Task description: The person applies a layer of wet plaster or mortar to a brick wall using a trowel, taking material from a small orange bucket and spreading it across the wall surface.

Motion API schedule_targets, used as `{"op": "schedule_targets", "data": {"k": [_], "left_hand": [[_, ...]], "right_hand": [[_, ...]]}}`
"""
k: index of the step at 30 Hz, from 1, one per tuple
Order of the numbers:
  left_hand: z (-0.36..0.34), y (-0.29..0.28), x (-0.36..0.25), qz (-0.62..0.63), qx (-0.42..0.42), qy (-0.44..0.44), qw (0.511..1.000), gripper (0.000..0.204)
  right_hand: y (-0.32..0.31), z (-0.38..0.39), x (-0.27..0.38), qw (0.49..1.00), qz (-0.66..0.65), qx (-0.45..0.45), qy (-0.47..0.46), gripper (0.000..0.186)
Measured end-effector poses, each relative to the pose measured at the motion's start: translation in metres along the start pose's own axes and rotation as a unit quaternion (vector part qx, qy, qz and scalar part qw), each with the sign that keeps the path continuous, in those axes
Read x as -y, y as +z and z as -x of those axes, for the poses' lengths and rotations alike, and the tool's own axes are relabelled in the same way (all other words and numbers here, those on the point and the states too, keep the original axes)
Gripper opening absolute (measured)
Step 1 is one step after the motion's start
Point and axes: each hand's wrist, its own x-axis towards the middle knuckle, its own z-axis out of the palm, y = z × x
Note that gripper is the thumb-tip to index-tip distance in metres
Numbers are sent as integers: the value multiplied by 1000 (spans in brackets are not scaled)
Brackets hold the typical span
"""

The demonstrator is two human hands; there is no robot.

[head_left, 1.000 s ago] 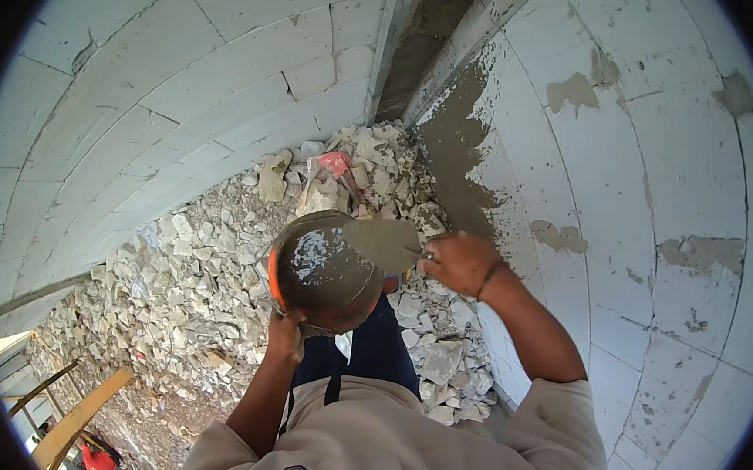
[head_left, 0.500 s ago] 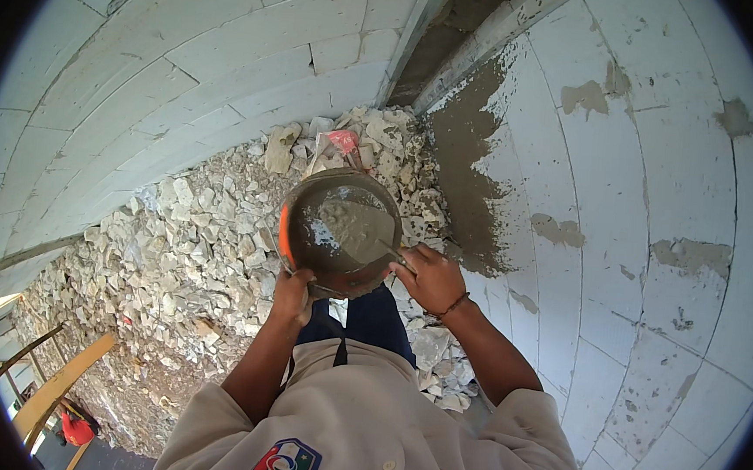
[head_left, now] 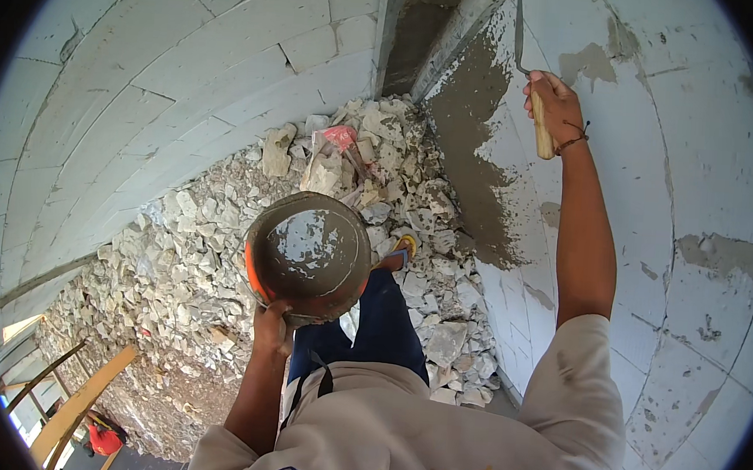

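Observation:
My left hand point(head_left: 272, 324) grips the lower rim of a round orange bucket point(head_left: 259, 270) coated in grey mortar, with a thin, patchy wet layer inside. My right hand point(head_left: 553, 108), raised at the upper right, is closed around the wooden handle of a metal trowel point(head_left: 519, 40). The trowel's blade is seen edge-on over the white block wall point(head_left: 624, 191), beside the upper part of a band of wet grey mortar point(head_left: 469, 154); whether it touches the wall I cannot tell.
Broken white rubble point(head_left: 164, 281) covers the ground round my sandalled foot point(head_left: 402, 250). A second block wall point(head_left: 170, 63) runs along the left, meeting a grey column point(head_left: 416, 37) at the corner. Wooden planks point(head_left: 86, 398) and a person in red point(head_left: 105, 439) are at the lower left.
My right hand has lifted the trowel out of the bucket and moved it up and right to the wall. The bucket has shifted slightly down and left, its inside now showing less mortar.

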Motion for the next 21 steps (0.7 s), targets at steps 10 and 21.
{"op": "schedule_targets", "data": {"k": [10, 21], "left_hand": [[-10, -5, 2, -107, 126, 1, 986, 44], [-26, -42, -20, -111, 177, -33, 977, 41]], "right_hand": [[148, 273, 8, 733, 579, 354, -42, 32], [174, 366, -49, 881, 460, 51, -98, 26]]}}
